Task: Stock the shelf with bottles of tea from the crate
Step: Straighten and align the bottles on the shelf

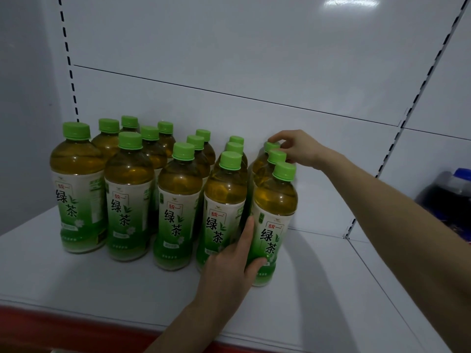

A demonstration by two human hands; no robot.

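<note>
Several green-capped bottles of green tea (127, 200) stand in rows on the white shelf (76, 281). My left hand (229, 271) wraps the lower part of the front bottle (274, 220) in the rightmost row, thumb on its label. My right hand (295, 149) reaches over that row and pinches the cap of the rear bottle (267, 146) against the back panel. The crate is out of view.
The white back panel (254, 59) has slotted uprights at left (68, 59) and right (418, 98). A dark jug with a blue cap (456, 189) sits on the neighbouring shelf at right. A red strip (51, 327) runs along the shelf's front edge.
</note>
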